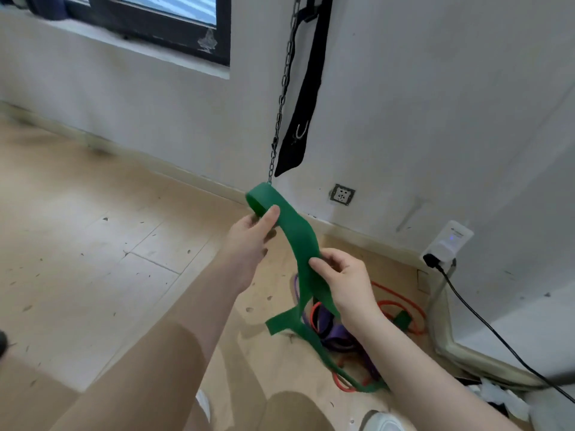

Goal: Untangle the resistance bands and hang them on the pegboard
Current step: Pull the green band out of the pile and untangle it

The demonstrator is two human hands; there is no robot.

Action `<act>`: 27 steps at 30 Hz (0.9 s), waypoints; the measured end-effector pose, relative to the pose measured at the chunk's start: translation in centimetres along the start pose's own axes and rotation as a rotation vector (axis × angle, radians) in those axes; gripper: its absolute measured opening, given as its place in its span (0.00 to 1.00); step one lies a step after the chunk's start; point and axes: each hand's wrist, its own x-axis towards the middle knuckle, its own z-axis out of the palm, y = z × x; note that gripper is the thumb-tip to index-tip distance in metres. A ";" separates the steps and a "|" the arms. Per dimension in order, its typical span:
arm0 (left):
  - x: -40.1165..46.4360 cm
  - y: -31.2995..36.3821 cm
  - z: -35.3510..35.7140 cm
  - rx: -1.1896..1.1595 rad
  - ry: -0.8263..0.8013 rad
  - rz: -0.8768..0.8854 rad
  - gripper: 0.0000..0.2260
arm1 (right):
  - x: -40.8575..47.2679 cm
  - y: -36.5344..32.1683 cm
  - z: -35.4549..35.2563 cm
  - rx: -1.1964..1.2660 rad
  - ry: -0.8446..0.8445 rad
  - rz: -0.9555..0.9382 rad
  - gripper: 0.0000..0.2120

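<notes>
A wide green resistance band (295, 231) stretches up from the floor between both hands. My left hand (252, 234) grips its top loop, thumb over the band. Lower down, my right hand (345, 278) pinches the same band. Its lower part trails into a tangled pile on the wooden floor, with a purple band (334, 334) and a thin red band (401, 303) wound together. No pegboard is in view.
A metal chain (284, 88) and a black strap with a hook (303, 119) hang on the white wall just above the band's top. A wall socket (342, 194), a white plugged-in device (448, 244) with black cable, and a beige pipe (466, 356) stand to the right.
</notes>
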 end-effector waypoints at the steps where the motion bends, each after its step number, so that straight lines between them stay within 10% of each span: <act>1: -0.3 0.0 0.1 0.011 -0.044 -0.059 0.17 | 0.2 -1.0 0.1 0.024 0.024 0.002 0.07; 4: -1.6 0.1 1.0 -0.040 -0.075 -0.077 0.18 | 1.0 -4.9 0.8 0.096 0.054 -0.004 0.06; 8: -3.0 2.1 1.9 0.050 0.088 0.359 0.04 | 2.2 -11.4 2.0 0.194 0.061 -0.073 0.03; 16: -4.9 16.2 5.5 0.080 0.045 0.801 0.14 | 3.2 -27.2 1.4 0.421 0.065 -0.298 0.02; 27: -4.3 10.6 8.4 0.025 0.078 0.529 0.06 | 3.6 -20.2 0.4 0.430 0.185 -0.155 0.12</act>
